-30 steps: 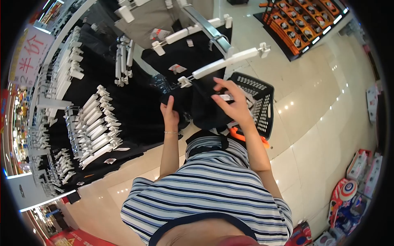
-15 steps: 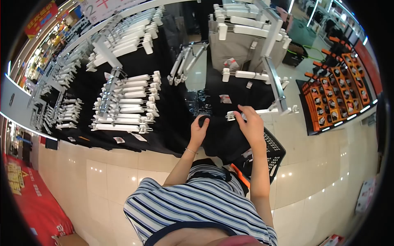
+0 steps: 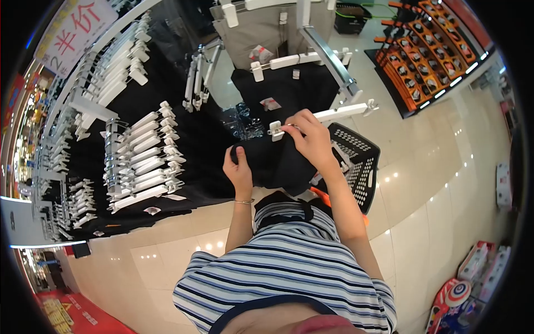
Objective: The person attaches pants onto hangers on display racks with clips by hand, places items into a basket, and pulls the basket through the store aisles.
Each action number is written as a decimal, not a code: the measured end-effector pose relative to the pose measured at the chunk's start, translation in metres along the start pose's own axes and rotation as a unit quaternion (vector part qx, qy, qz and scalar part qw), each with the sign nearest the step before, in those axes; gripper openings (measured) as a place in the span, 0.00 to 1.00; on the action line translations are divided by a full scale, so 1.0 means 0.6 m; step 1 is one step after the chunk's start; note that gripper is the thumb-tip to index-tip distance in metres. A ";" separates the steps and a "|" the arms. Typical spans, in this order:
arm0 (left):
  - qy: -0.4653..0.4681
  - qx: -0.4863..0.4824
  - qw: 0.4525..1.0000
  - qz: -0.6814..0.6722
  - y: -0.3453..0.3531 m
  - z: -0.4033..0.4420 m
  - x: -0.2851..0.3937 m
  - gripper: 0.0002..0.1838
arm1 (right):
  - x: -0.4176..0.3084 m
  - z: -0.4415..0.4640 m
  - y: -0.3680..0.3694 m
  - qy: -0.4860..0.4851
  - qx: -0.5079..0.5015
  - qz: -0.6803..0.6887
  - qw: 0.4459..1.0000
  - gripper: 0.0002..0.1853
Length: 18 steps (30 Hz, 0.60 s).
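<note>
A black garment [image 3: 272, 164] hangs in dark folds in front of me; its cut cannot be made out. My left hand [image 3: 240, 170] is closed on its edge, thumb on top. My right hand [image 3: 307, 136] is closed, with fingertips pinching beside the end clip [image 3: 276, 130] of a white clip hanger [image 3: 345, 111]. The hanger's bar runs behind my right hand to another clip. Whether those fingertips also hold cloth is hidden. Just beyond, more black cloth [image 3: 303, 89] hangs on another white hanger, with a tag [image 3: 271, 104] on it.
A metal rack arm [image 3: 331, 58] juts toward me above the hangers. Several white hangers [image 3: 147, 161] with black garments fill the rack at left. A black shopping basket [image 3: 356, 170] is beside my right forearm. Farther right stands an orange display [image 3: 431, 61].
The view has turned, so the rack appears farther left and higher. My right hand's raised, parted fingers have closed beside the hanger's clip. My left hand keeps its hold on the black garment.
</note>
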<state>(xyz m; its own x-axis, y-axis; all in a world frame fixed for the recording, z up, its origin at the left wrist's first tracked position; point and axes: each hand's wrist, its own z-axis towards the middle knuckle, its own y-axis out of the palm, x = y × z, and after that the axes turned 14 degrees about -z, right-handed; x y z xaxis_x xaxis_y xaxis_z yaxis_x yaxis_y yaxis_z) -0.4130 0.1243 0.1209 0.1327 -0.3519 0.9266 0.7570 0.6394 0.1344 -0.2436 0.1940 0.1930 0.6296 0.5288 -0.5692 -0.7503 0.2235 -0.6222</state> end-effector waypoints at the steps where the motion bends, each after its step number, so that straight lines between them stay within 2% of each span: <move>1: -0.003 0.006 1.000 0.000 -0.003 0.002 -0.001 0.14 | 0.000 0.001 0.001 0.001 0.002 0.008 1.000 0.06; 3: 0.009 0.005 1.000 0.013 -0.006 0.004 0.004 0.13 | -0.006 0.001 -0.007 0.015 -0.020 0.028 0.999 0.06; 6: 0.054 -0.033 0.997 0.043 -0.011 0.008 0.008 0.12 | -0.007 0.002 -0.034 -0.002 -0.078 0.020 0.997 0.08; 9: 0.083 -0.090 0.991 0.057 -0.010 0.009 0.013 0.14 | -0.034 -0.002 -0.063 0.033 -0.140 0.048 0.988 0.13; 12: 0.077 -0.100 0.990 0.056 -0.009 0.005 0.005 0.13 | -0.002 -0.009 -0.050 -0.024 -0.203 0.156 0.966 0.17; 13: 0.073 -0.097 0.991 0.056 -0.009 0.004 0.001 0.13 | -0.001 -0.004 -0.059 -0.015 -0.248 0.201 0.947 0.18; 17: 0.032 -0.091 0.994 0.054 -0.004 -0.004 -0.006 0.13 | -0.006 -0.009 -0.057 -0.047 -0.211 0.133 0.967 0.19; 18: 0.022 -0.091 0.994 0.054 -0.003 -0.007 -0.007 0.13 | -0.008 -0.011 -0.053 -0.027 -0.197 0.114 0.973 0.19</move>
<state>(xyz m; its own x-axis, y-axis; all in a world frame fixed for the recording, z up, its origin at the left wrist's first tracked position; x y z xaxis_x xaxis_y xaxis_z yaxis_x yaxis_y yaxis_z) -0.4124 0.1217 0.1154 0.2434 -0.3197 0.9157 0.8399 0.5416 -0.0341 -0.2214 0.1789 0.2118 0.4364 0.5727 -0.6940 -0.7271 -0.2299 -0.6469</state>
